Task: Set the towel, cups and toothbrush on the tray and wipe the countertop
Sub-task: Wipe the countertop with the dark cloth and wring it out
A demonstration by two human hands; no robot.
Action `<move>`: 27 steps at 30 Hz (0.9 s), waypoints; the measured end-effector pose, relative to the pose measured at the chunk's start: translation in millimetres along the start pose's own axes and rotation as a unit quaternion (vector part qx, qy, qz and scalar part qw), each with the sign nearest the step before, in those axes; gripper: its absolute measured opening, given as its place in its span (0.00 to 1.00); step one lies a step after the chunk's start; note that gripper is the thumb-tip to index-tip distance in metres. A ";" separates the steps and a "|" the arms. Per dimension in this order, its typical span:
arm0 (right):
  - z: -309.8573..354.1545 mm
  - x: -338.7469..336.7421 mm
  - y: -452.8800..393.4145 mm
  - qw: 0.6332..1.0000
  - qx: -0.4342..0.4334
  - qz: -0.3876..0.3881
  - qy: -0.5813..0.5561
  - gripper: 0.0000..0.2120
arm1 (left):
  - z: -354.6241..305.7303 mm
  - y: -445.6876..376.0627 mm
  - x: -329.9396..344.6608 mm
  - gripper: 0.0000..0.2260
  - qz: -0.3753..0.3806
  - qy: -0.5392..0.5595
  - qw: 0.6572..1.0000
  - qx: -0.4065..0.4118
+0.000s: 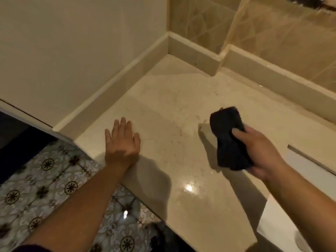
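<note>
Marble countertop (163, 99) is lying bare in the wall corner, glossy, catching one bright reflection near its front edge. I am resting my left hand (121, 140) flat on it, fingers spread, by the left edge. My right hand (261, 151) is gripping a bunched dark cloth (227, 135) just above the surface.

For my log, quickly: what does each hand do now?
Left hand: open, flat on the countertop, holding nothing.
Right hand: closed on the dark cloth.
</note>
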State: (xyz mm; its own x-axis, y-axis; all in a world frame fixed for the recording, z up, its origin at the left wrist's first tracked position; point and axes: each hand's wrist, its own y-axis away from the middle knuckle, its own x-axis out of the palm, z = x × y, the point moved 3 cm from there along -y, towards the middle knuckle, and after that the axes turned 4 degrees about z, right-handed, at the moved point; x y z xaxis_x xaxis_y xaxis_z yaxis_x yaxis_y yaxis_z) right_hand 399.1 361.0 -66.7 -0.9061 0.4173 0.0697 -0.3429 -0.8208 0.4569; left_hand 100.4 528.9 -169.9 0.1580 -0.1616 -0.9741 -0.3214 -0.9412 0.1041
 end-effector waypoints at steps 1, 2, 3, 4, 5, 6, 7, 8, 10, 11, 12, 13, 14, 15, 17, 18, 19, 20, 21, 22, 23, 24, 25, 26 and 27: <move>22.6 -11.5 -33.9 0.996 -0.049 -0.051 0.051 0.09 | -1.9 0.8 -1.3 0.26 -0.012 -0.004 1.000 0.004; 41.1 -22.7 -68.0 0.984 -0.093 -0.097 0.119 0.10 | -2.6 1.0 -2.1 0.26 -0.019 -0.012 1.000 0.006; 55.1 -30.6 -100.0 0.960 -0.134 -0.133 0.206 0.10 | -2.3 0.6 -2.6 0.27 -0.016 -0.017 1.000 0.003; 62.9 -34.2 -131.5 0.926 -0.166 -0.152 0.303 0.10 | -1.7 -0.5 -2.9 0.27 -0.011 -0.016 1.000 0.000; 64.4 -34.1 -160.7 0.883 -0.197 -0.147 0.399 0.12 | -1.2 -1.0 -3.0 0.26 -0.010 -0.015 1.000 0.001; 59.6 -30.1 -186.7 0.835 -0.224 -0.113 0.489 0.13 | -0.7 -1.0 -2.9 0.25 -0.014 -0.017 1.000 0.005; 50.0 -24.3 -207.5 0.784 -0.245 -0.072 0.566 0.14 | -0.6 -0.2 -3.0 0.25 -0.020 -0.023 1.000 0.009; 39.0 -18.3 -222.8 0.733 -0.262 -0.040 0.626 0.14 | -0.9 1.1 -3.7 0.25 -0.021 -0.027 0.999 0.010; 28.2 -13.3 -238.8 0.665 -0.272 -0.038 0.694 0.16 | -2.3 2.6 -4.6 0.25 -0.020 -0.026 0.999 0.003; 27.3 -13.4 -241.8 0.658 -0.268 -0.047 0.702 0.17 | -3.1 2.5 -4.6 0.26 -0.018 -0.021 1.000 0.000; 26.6 -13.8 -241.8 0.657 -0.264 -0.052 0.704 0.17 | -3.9 2.6 -4.8 0.26 -0.014 -0.015 1.000 -0.001; 26.1 -12.6 -237.8 0.658 -0.263 -0.049 0.704 0.18 | -4.6 2.8 -5.1 0.27 -0.009 -0.013 1.000 -0.002; 24.1 -6.7 -231.2 0.660 -0.265 -0.036 0.702 0.18 | -4.4 2.6 -5.4 0.26 -0.008 -0.014 1.000 -0.002; 18.7 5.6 -218.5 0.661 -0.274 -0.015 0.698 0.19 | -3.9 3.0 -5.4 0.26 -0.008 -0.015 1.000 -0.001; 0.5 40.5 -177.6 0.668 -0.298 0.044 0.681 0.20 | -2.6 3.7 -5.0 0.26 0.002 -0.012 1.000 0.004; -12.3 57.9 -152.4 0.675 -0.304 0.077 0.668 0.21 | -1.8 3.4 -4.5 0.25 0.006 -0.012 1.000 0.007; -26.6 74.2 -124.5 0.685 -0.312 0.107 0.650 0.22 | -1.2 3.3 -4.0 0.25 0.006 -0.014 1.000 0.011; -42.3 88.5 -94.9 0.693 -0.321 0.131 0.632 0.22 | -0.8 3.0 -3.4 0.24 0.004 -0.016 1.000 0.014; -58.5 99.9 -65.0 0.697 -0.330 0.149 0.619 0.22 | -0.6 2.7 -2.7 0.24 0.004 -0.014 1.000 0.015; -74.3 108.8 -35.1 0.695 -0.340 0.162 0.612 0.23 | 0.2 1.6 -2.5 0.24 0.009 -0.010 1.000 0.011; -88.9 116.7 -5.1 0.692 -0.339 0.179 0.611 0.24 | 0.9 0.4 -2.0 0.24 0.018 -0.007 1.000 0.005; -103.5 123.8 23.5 0.687 -0.333 0.198 0.615 0.26 | 1.8 -0.4 -1.4 0.24 0.028 -0.010 1.000 0.002; -116.2 129.9 50.2 0.681 -0.325 0.214 0.621 0.27 | 2.1 -0.1 -0.8 0.25 0.035 -0.017 0.999 0.004; -126.2 135.1 72.7 0.678 -0.320 0.223 0.623 0.27 | 1.8 0.8 -0.5 0.25 0.038 -0.025 0.999 0.011; -132.6 139.3 90.8 0.683 -0.318 0.229 0.616 0.25 | 1.2 1.4 -0.8 0.25 0.037 -0.031 0.999 0.018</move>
State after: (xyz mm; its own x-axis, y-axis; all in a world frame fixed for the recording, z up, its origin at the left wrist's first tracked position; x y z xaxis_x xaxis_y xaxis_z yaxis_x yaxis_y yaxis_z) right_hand 208.8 292.8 -133.1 -0.3402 -0.2642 -0.9025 0.3632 -0.9222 0.1331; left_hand 98.7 528.1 -169.3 0.0748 -0.2113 -0.9745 -0.3634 -0.9159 0.1707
